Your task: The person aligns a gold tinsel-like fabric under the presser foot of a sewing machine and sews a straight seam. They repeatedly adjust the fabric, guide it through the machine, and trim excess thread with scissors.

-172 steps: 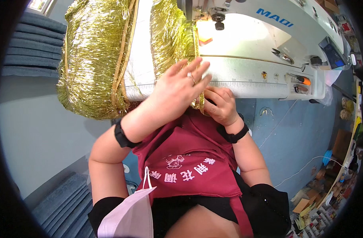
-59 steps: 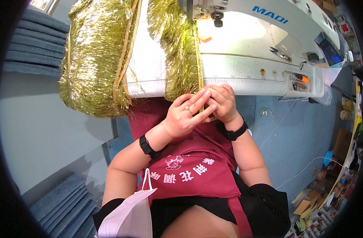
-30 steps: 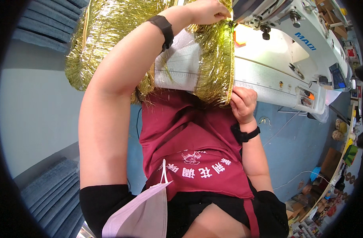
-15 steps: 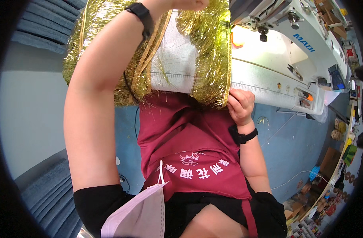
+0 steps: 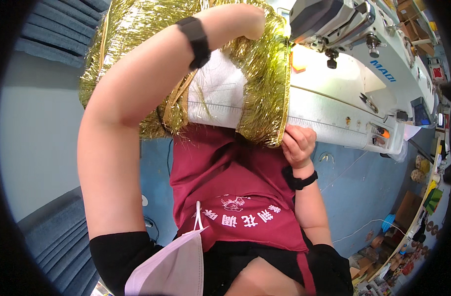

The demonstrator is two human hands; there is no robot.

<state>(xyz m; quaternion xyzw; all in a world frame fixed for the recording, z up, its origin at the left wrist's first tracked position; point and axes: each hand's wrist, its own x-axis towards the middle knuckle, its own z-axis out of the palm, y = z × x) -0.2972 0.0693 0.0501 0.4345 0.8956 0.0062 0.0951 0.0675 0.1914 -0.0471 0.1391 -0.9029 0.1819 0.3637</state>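
My left hand (image 5: pixel 249 22) is up in the shiny gold tinsel fringe (image 5: pixel 262 98) beside the sewing machine's head (image 5: pixel 353 27); its fingers are hidden. My right hand (image 5: pixel 299 144) pinches the fringe's narrow gold band at the front edge of the white machine bed (image 5: pixel 334 123). A large pile of gold fringe (image 5: pixel 139 27) with loose bands lies on the left, partly behind my left forearm. An orange piece (image 5: pixel 298 66) sits near the lit needle area, and black-and-silver thread snips (image 5: pixel 368 102) lie farther right.
Folded blue-grey cloths (image 5: pixel 58 32) are stacked at upper left, with more (image 5: pixel 48 246) at lower left. An orange-handled tool (image 5: pixel 383 133) sits in the bed's right tray. Cluttered shelving (image 5: pixel 413 232) and cardboard boxes (image 5: pixel 408 19) line the right side. A white cord (image 5: pixel 363 224) runs over the blue floor.
My left hand has gone from beside my right hand up to the upper fringe near the machine head. My right hand keeps its pinch at the band's lower end. The view has shifted.
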